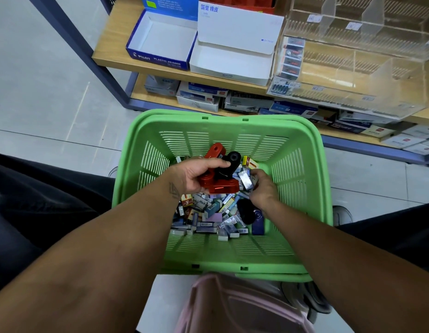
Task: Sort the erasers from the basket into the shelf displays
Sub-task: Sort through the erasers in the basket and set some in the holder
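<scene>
A green plastic basket (302, 150) stands on the floor in front of me, its bottom covered with several small wrapped erasers (208, 212). My left hand (194, 175) grips a bunch of red erasers (220, 186) together with a black one (231, 162), held above the pile. My right hand (262, 191) pinches a silver-wrapped eraser (245, 180) just beside them. On the wooden shelf ahead sit an open blue Pilot eraser box (160, 39), an open white box (230, 61) and a clear acrylic display (352, 63) holding a row of dark erasers (291, 60).
The lower shelf (141, 92) carries several stacked stationery boxes. A dark blue shelf post (83, 51) slants down at the left. Grey tiled floor lies to the left. A pink stool (242, 306) is under me, and my dark-trousered legs flank the basket.
</scene>
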Demonstrator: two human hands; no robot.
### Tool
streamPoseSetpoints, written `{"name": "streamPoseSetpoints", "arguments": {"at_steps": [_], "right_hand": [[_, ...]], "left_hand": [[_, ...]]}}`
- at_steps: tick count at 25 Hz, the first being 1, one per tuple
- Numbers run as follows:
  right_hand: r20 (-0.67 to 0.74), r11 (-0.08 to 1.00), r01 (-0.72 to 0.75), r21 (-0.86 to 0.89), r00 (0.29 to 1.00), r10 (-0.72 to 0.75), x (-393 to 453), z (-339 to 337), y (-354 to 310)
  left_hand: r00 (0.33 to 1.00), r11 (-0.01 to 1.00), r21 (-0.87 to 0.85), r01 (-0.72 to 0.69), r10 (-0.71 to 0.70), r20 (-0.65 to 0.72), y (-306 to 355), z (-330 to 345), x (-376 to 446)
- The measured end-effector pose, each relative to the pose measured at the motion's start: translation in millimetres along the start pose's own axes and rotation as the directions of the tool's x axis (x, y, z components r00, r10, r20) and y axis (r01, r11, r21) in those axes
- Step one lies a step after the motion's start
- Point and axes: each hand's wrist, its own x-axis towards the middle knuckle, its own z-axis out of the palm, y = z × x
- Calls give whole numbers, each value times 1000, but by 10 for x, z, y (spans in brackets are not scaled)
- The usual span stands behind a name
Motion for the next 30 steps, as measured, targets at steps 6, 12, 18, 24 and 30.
{"name": "streamPoseSetpoints", "arguments": {"at_steps": [6, 12, 18, 24, 30], "right_hand": [[207, 746, -144, 650, 978, 8, -129, -166, -274], [-9, 856, 172, -488, 979, -201, -180, -198, -270], [172, 453, 366, -813, 894, -414, -446, -146, -203], [346, 593, 351, -725, 930, -128, -367, -13, -54], [205, 556, 255, -791, 967, -152, -270, -361, -180]], "left_hand": [[1000, 1000, 15, -9, 9, 6, 4, -10, -23], [1000, 997, 75, -15, 13, 21, 36, 40, -26], [1000, 996, 84, -21, 20, 11, 41, 61, -43], [1000, 998, 68, 3, -2, -16, 5, 1, -27], [1000, 995, 104, 11, -11, 0, 10, 126, -3]]}}
